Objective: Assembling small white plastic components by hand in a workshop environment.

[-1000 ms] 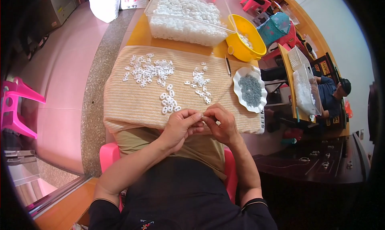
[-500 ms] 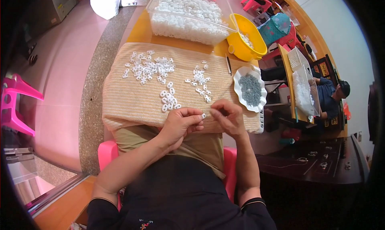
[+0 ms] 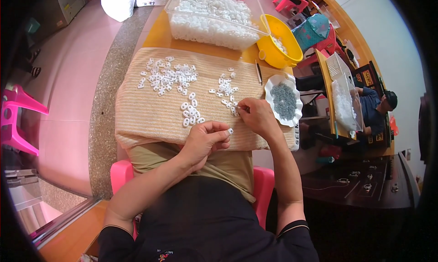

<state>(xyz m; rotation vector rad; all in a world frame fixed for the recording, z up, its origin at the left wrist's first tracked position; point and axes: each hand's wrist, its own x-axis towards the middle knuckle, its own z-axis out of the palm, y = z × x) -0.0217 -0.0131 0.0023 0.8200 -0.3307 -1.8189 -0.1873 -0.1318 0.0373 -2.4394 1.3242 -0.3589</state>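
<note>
My left hand point(image 3: 204, 141) pinches a small white plastic piece point(image 3: 230, 131) between thumb and fingertips, low over the front of the striped cloth point(image 3: 150, 111). My right hand point(image 3: 256, 115) has its fingers drawn together at the lower end of a loose cluster of small white pieces point(image 3: 225, 86); whatever lies between its fingertips is too small to make out. Left of that cluster are several oval white pieces with two holes point(image 3: 191, 111). Beyond those lies a larger heap of white pieces point(image 3: 171, 77). Near my right hand stands a scalloped white dish point(image 3: 269, 91) holding tiny grey parts point(image 3: 284, 101).
At the table's far side are a clear bin point(image 3: 214, 31) full of white pieces and a yellow basket point(image 3: 278, 52). A thin dark pointed tool point(image 3: 259, 73) lies by the dish. Another person point(image 3: 372, 107) sits at a table to the right.
My right hand has moved forward, away from the piece in my left hand, to the small cluster. My left hand stays almost where it was, still pinching its piece.
</note>
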